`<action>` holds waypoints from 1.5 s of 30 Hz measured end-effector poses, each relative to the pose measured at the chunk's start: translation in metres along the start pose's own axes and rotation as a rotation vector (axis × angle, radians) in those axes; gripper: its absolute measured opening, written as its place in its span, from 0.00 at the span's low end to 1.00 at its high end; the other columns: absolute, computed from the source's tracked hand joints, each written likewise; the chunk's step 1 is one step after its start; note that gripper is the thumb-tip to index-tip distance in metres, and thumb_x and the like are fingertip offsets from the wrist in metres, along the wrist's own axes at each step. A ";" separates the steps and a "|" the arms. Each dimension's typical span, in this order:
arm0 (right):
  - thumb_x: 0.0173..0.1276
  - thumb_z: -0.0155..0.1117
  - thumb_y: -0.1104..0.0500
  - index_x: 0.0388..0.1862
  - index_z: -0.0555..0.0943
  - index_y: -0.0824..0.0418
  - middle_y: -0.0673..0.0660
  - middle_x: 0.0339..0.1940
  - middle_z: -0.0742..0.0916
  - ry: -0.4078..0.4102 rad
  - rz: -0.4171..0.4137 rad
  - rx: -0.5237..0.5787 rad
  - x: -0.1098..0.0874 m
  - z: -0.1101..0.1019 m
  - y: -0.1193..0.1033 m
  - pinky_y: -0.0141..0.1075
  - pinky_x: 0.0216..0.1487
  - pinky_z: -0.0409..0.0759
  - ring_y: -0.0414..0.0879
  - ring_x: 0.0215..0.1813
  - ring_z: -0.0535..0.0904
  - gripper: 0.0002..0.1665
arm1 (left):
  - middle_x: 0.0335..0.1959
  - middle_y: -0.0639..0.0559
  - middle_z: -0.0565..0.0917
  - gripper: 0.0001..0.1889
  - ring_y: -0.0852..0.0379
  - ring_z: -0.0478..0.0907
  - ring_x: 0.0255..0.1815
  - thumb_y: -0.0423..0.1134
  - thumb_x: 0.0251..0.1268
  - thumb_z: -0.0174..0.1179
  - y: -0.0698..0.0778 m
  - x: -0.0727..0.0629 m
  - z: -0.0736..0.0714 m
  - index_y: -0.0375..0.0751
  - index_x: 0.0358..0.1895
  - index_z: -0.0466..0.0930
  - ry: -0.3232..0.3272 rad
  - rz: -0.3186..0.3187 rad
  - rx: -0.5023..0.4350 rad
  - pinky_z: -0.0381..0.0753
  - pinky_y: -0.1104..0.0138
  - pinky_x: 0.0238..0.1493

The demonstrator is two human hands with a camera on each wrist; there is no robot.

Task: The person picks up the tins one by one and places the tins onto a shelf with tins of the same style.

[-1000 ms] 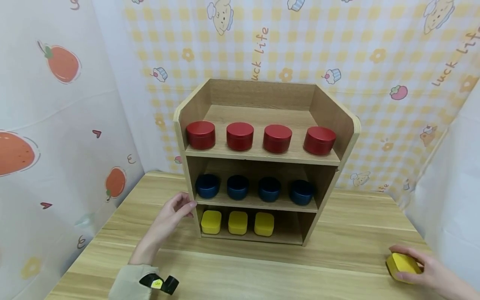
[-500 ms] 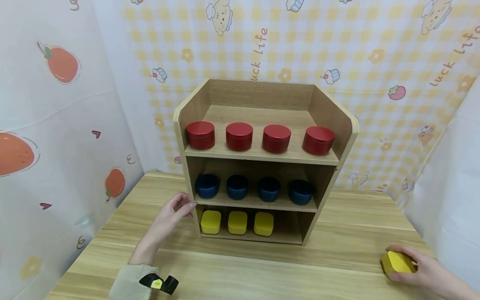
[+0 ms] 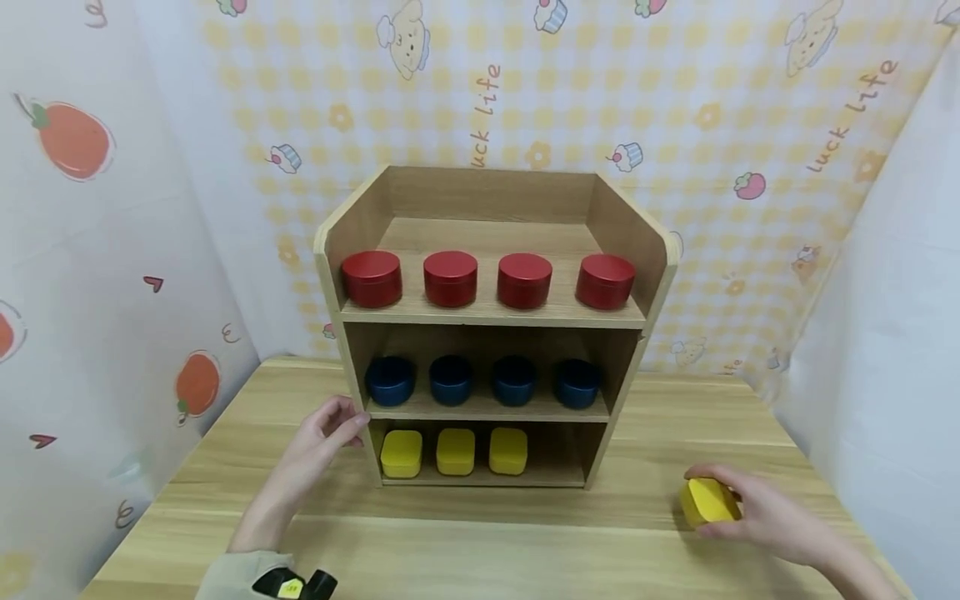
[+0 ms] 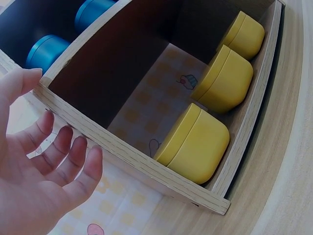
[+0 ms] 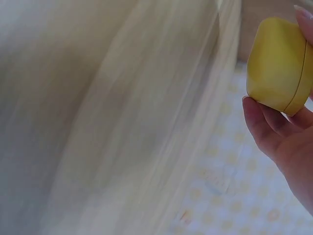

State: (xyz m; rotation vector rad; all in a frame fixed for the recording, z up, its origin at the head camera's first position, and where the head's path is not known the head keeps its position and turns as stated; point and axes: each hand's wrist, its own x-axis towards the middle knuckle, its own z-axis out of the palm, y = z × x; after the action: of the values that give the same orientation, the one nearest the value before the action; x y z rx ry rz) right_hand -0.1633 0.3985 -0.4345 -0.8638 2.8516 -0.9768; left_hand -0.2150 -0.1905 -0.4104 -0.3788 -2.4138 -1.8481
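Observation:
A three-tier wooden shelf (image 3: 480,320) stands on the table. My left hand (image 3: 318,442) is at its left side, thumb touching the front edge by the middle tier, the other fingers loosely bent along the outer side. My right hand (image 3: 772,512), right of the shelf, holds a yellow rounded-square tin (image 3: 708,502) between thumb and fingers, tilted above the tabletop. In the right wrist view the tin (image 5: 276,63) shows its lid seam. On the bottom tier sit three similar yellow tins (image 3: 455,452), toward the left; the left wrist view shows those tins (image 4: 198,144) too.
Several red round tins (image 3: 450,279) line the top tier. Several blue round tins (image 3: 451,381) stand in a row on the middle tier. Patterned cloth (image 3: 450,100) hangs behind the wooden table (image 3: 450,550) and along both sides.
My right hand has carried the yellow tin leftward, closer to the shelf. The head view has shifted slightly to the right. My left hand keeps its place at the shelf's side.

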 end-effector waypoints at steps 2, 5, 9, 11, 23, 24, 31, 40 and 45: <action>0.56 0.77 0.54 0.60 0.73 0.63 0.44 0.41 0.80 0.001 -0.030 0.001 0.005 0.005 -0.009 0.30 0.29 0.76 0.34 0.35 0.74 0.36 | 0.40 0.40 0.75 0.14 0.53 0.76 0.39 0.42 0.74 0.56 -0.001 0.000 0.001 0.31 0.47 0.71 0.000 0.000 -0.002 0.83 0.64 0.45; 0.54 0.79 0.52 0.59 0.74 0.60 0.42 0.41 0.80 0.011 -0.076 -0.035 0.012 0.012 -0.020 0.29 0.29 0.76 0.33 0.35 0.73 0.35 | 0.39 0.41 0.76 0.14 0.53 0.76 0.39 0.41 0.73 0.56 0.000 -0.001 0.003 0.31 0.47 0.71 0.010 -0.002 -0.012 0.83 0.63 0.45; 0.52 0.80 0.51 0.58 0.75 0.53 0.41 0.44 0.81 0.015 -0.118 -0.077 0.020 0.021 -0.035 0.29 0.30 0.76 0.32 0.36 0.73 0.35 | 0.40 0.40 0.75 0.14 0.53 0.76 0.40 0.40 0.74 0.56 0.001 -0.002 0.005 0.30 0.48 0.71 0.008 -0.005 -0.027 0.83 0.66 0.44; 0.52 0.80 0.51 0.58 0.75 0.50 0.41 0.45 0.81 0.011 -0.135 -0.079 0.024 0.024 -0.041 0.29 0.32 0.76 0.33 0.38 0.74 0.35 | 0.40 0.40 0.75 0.14 0.53 0.76 0.41 0.41 0.74 0.56 0.000 -0.002 0.005 0.30 0.48 0.71 0.006 -0.015 -0.027 0.82 0.66 0.45; 0.47 0.83 0.53 0.58 0.75 0.46 0.39 0.46 0.82 0.046 -0.245 -0.113 0.036 0.040 -0.065 0.30 0.34 0.78 0.33 0.40 0.75 0.38 | 0.40 0.41 0.76 0.15 0.54 0.75 0.41 0.40 0.73 0.56 0.000 0.000 0.005 0.30 0.49 0.71 0.008 -0.005 -0.035 0.83 0.62 0.46; 0.47 0.83 0.53 0.57 0.75 0.46 0.39 0.46 0.82 0.048 -0.252 -0.109 0.038 0.042 -0.066 0.29 0.34 0.77 0.33 0.39 0.75 0.39 | 0.40 0.41 0.76 0.15 0.54 0.75 0.41 0.41 0.73 0.56 0.000 -0.001 0.005 0.30 0.49 0.71 0.008 -0.008 -0.033 0.82 0.62 0.46; 0.48 0.82 0.53 0.59 0.74 0.47 0.40 0.47 0.81 0.036 -0.246 -0.098 0.046 0.054 -0.072 0.29 0.33 0.78 0.33 0.40 0.74 0.38 | 0.40 0.41 0.75 0.15 0.52 0.75 0.42 0.42 0.74 0.56 0.000 -0.002 0.004 0.31 0.49 0.71 0.005 -0.022 -0.028 0.82 0.64 0.46; 0.52 0.80 0.48 0.58 0.75 0.53 0.47 0.49 0.83 0.039 -0.250 -0.141 0.064 0.069 -0.082 0.31 0.34 0.80 0.35 0.42 0.75 0.36 | 0.41 0.40 0.75 0.15 0.53 0.75 0.42 0.41 0.73 0.56 0.001 -0.002 0.003 0.30 0.49 0.71 0.010 -0.011 -0.043 0.82 0.63 0.46; 0.52 0.79 0.47 0.59 0.77 0.60 0.50 0.51 0.83 0.047 -0.220 -0.190 0.072 0.079 -0.088 0.35 0.41 0.83 0.39 0.46 0.78 0.37 | 0.41 0.40 0.75 0.15 0.52 0.75 0.42 0.41 0.73 0.56 0.002 -0.002 0.002 0.30 0.49 0.71 0.009 -0.021 -0.040 0.82 0.62 0.47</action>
State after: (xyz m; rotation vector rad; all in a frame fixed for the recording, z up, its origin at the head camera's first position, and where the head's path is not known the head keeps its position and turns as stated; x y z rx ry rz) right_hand -0.1668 0.2600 -0.4355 -1.2088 2.9751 -0.7569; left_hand -0.2126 -0.1882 -0.4096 -0.3479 -2.3878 -1.9050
